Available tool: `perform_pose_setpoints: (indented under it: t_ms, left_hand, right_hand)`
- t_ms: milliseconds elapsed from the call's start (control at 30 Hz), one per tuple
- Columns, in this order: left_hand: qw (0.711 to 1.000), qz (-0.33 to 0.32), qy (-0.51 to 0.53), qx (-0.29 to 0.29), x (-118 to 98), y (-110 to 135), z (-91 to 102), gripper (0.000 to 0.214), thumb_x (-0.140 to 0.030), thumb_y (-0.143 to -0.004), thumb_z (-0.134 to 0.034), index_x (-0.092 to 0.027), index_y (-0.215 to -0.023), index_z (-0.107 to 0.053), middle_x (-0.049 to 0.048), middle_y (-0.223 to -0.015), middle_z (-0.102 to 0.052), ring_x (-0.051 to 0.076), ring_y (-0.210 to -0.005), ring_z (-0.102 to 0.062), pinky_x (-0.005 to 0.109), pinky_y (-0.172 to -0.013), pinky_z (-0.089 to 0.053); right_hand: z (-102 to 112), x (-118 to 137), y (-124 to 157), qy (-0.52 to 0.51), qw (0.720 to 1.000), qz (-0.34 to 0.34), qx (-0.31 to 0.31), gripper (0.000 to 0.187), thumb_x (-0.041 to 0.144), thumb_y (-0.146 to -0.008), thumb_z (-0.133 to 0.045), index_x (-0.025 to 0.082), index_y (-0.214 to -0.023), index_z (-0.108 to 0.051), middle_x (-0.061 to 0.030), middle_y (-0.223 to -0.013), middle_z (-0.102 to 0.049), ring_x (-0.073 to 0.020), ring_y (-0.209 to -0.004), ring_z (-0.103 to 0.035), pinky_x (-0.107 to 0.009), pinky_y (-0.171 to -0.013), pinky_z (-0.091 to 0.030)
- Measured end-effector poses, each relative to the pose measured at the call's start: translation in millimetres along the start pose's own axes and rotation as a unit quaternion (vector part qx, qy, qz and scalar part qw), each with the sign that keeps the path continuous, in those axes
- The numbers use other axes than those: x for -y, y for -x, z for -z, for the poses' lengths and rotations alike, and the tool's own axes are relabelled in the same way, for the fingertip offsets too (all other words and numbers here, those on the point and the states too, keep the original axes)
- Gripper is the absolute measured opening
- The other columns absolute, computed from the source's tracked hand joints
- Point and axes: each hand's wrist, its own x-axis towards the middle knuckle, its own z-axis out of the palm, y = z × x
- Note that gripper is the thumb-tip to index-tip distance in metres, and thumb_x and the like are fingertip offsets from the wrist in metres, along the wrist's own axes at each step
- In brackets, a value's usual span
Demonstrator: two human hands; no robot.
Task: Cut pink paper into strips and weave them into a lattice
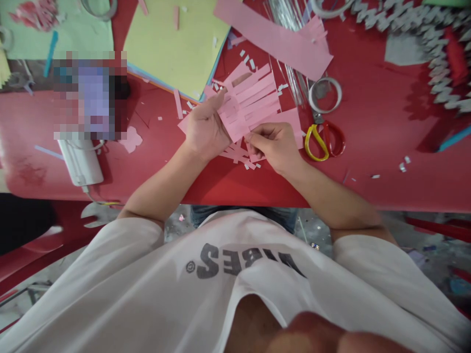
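Observation:
A pink paper sheet (253,100), cut into strips along one side, is held up between my two hands. My left hand (206,125) grips it from the left, thumb on top and fingers behind it. At the sheet's lower edge, my right hand (274,146) pinches it between thumb and fingertips. Underneath lie more pink paper pieces (290,122) and thin offcuts (235,154). Just right of my right hand rest scissors with one yellow and one red handle (317,143). A roll of tape (336,95) sits at the blades, which are mostly hidden.
Yellow paper sheets (165,49) lie at the back left, and a long pink strip (274,37) at the back. A white power bank (81,162) with a cable is on the left. Folded grey paper chains (437,73) occupy the right of the red table (382,162).

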Motion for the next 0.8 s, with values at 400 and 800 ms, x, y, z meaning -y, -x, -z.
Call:
perform_pose_setpoints:
  t_ms: [400,800]
  left_hand:
    - [1.000,-0.004,0.014,0.003,-5.5,3.0,-7.4,0.050,-0.040,-0.110,-0.044,-0.027,-0.157,-0.055,0.0046,-0.134,-0.078,0.029,-0.156,-0.055,0.042,-0.118,-0.061]
    - [0.999,0.038,0.011,0.014,3.1,3.7,-2.6,0.062,-0.019,-0.102,-0.040,-0.034,-0.161,-0.048,-0.0019,-0.136,-0.078,0.025,-0.164,-0.042,0.053,-0.131,-0.050]
  right_hand:
    - [6.3,0.9,-4.4,0.040,0.999,0.023,-0.003,0.027,0.029,-0.092,-0.082,0.021,-0.068,-0.073,0.0024,-0.056,-0.063,-0.0091,-0.045,-0.052,-0.023,-0.042,-0.039]
    - [11.7,4.2,-8.4,0.066,0.997,0.037,-0.020,0.032,0.034,-0.090,-0.088,0.022,-0.065,-0.071,0.0023,-0.057,-0.063,-0.0088,-0.046,-0.050,-0.024,-0.042,-0.036]
